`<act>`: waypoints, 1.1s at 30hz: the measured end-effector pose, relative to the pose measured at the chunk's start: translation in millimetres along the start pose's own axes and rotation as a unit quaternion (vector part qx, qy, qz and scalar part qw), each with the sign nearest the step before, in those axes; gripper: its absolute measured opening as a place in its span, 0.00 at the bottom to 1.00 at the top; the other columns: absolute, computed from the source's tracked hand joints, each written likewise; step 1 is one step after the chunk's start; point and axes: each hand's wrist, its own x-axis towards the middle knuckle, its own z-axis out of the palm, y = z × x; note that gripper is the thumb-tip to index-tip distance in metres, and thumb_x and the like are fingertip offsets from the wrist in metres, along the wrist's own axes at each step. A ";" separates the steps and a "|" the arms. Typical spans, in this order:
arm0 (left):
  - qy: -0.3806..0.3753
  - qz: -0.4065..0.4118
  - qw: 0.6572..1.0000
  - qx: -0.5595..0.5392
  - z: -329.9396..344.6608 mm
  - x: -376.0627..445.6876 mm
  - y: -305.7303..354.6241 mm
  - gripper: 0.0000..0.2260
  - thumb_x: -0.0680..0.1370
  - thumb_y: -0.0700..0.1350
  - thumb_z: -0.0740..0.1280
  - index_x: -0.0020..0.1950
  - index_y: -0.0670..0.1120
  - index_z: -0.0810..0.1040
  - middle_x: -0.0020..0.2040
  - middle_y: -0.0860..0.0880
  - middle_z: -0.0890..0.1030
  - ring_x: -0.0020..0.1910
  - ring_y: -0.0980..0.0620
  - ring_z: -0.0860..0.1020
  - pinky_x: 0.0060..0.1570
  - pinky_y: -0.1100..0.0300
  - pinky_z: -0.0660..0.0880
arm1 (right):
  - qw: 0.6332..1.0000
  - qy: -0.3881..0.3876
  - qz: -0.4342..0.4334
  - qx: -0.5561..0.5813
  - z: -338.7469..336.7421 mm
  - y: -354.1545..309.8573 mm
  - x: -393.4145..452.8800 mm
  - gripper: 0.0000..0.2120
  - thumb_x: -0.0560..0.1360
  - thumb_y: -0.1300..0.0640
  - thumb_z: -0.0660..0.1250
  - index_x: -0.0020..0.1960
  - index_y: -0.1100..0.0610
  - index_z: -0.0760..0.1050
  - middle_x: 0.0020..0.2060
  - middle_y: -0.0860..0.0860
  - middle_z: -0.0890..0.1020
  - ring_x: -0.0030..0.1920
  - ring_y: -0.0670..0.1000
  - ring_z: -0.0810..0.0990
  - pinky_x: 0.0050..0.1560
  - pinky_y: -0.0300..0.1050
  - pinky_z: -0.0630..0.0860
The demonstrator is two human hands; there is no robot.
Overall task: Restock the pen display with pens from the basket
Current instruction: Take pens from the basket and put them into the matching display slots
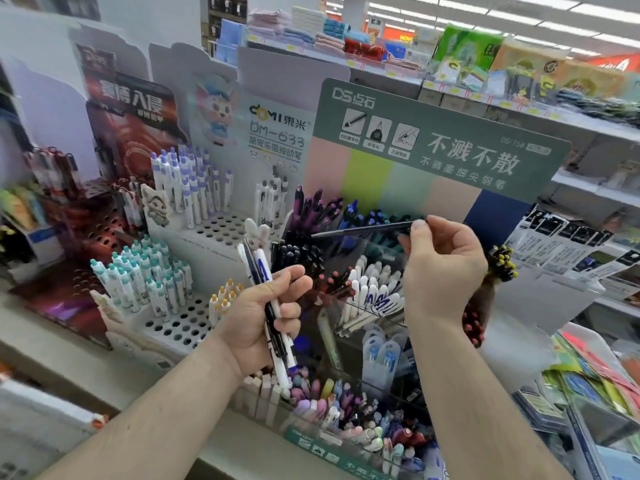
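Dark slim pen point(363, 230), long axis near level, pinched at its right end by the right hand point(445, 268) just in front of the green display card point(440, 147), tip pointing left over the dark pen rows point(322, 209). Left hand point(266, 310), below and left of the card, fingers curled round a bundle of pens point(270, 299) standing near upright; right hand nearer the slots; basket not seen

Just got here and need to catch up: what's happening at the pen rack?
A person is restocking the pen display. The right hand pinches one dark pen by its end, holding it level above the filled slots. The left hand grips a bundle of pens, upright, waiting to go in. No basket is in view.
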 end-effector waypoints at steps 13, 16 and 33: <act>0.020 0.016 0.991 0.134 -8.2 -9.3 13.6 0.12 0.71 0.41 0.66 0.53 0.41 0.80 0.34 0.47 0.79 0.21 0.57 0.69 0.19 0.66 0.64 | 0.856 -0.333 -0.172 -0.355 76.7 26.5 -18.4 0.10 0.78 0.56 0.65 0.54 0.54 0.85 0.49 0.52 0.85 0.53 0.56 0.81 0.53 0.49 0.77; 0.015 0.020 0.987 0.160 -8.0 -9.6 13.2 0.12 0.71 0.41 0.66 0.52 0.41 0.80 0.34 0.47 0.79 0.21 0.57 0.68 0.20 0.66 0.64 | 0.810 -0.384 -0.163 -0.412 80.4 23.3 -20.8 0.14 0.78 0.55 0.62 0.56 0.53 0.85 0.54 0.55 0.78 0.59 0.58 0.73 0.57 0.51 0.74; -0.029 -0.032 0.980 0.193 2.6 -4.8 0.4 0.15 0.73 0.51 0.64 0.50 0.41 0.79 0.37 0.44 0.82 0.25 0.54 0.76 0.21 0.65 0.73 | 0.903 -0.396 0.099 -0.135 18.4 -15.9 -30.2 0.12 0.75 0.52 0.74 0.38 0.60 0.82 0.30 0.55 0.81 0.28 0.46 0.74 0.32 0.43 0.75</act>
